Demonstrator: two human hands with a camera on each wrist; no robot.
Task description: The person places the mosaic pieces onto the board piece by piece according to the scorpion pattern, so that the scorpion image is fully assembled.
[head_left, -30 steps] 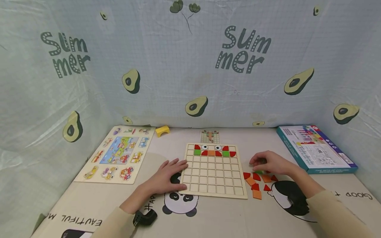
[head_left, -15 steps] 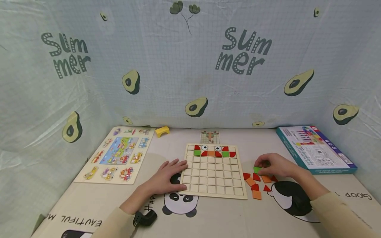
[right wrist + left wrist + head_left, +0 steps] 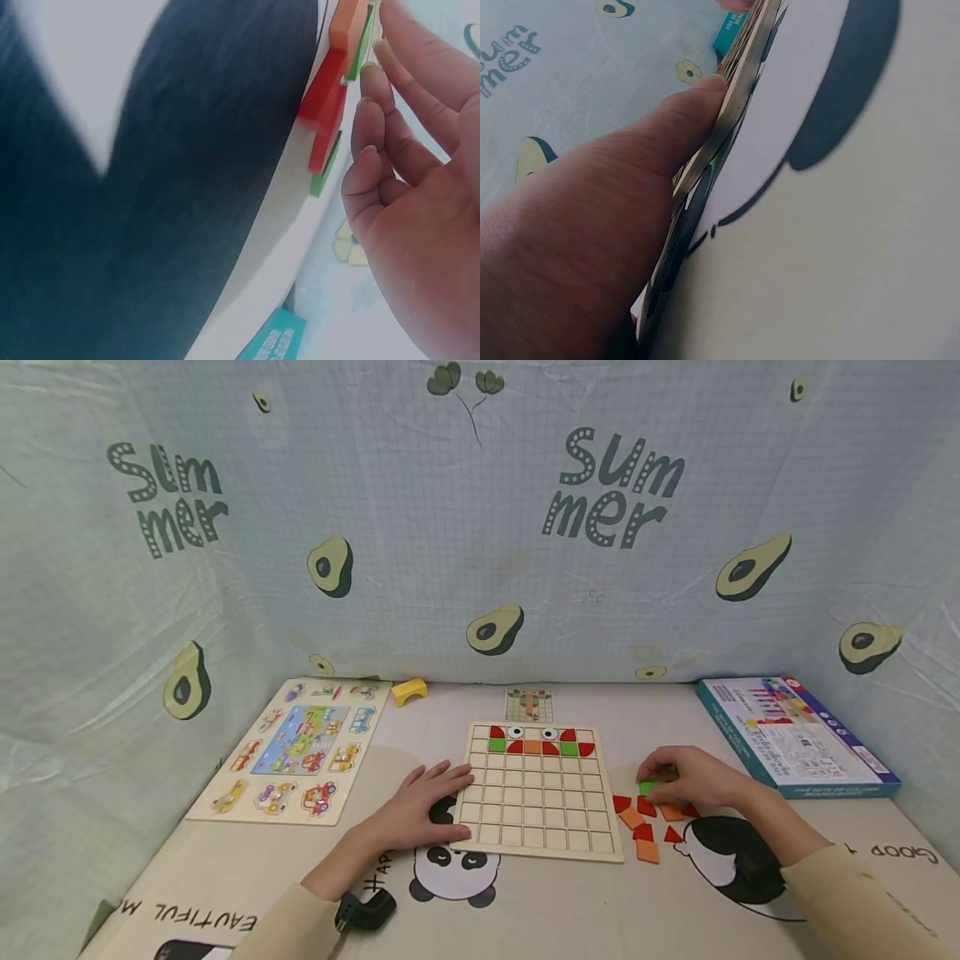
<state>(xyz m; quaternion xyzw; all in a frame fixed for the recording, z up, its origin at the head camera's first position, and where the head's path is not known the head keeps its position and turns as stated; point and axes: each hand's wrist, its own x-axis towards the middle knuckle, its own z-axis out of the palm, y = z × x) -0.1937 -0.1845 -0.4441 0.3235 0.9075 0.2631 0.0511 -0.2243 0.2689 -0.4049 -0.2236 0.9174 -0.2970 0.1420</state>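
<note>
My left hand (image 3: 423,806) rests at the left side of a wooden grid board (image 3: 543,802), fingers spread, fingertips and thumb at its edge. In the left wrist view the thumb (image 3: 682,116) lies along the board's edge (image 3: 739,105). Red quarter-round pieces (image 3: 586,749), green and orange squares and two eye pieces (image 3: 550,734) fill parts of the board's top two rows. Right of the board, my right hand (image 3: 693,775) pinches a green square tile (image 3: 646,787) between thumb and fingers, low over loose red and orange pieces (image 3: 632,817).
A pattern card (image 3: 529,704) lies behind the board. At the left are a vehicle puzzle board (image 3: 300,739) and a yellow arch block (image 3: 409,691). A teal box (image 3: 798,735) stands at the back right. The printed cloth rises as walls (image 3: 480,527) behind and beside.
My right hand has shifted slightly right and down over the loose pieces, and the green tile now shows more at its fingertips. The left hand and the board have stayed in place.
</note>
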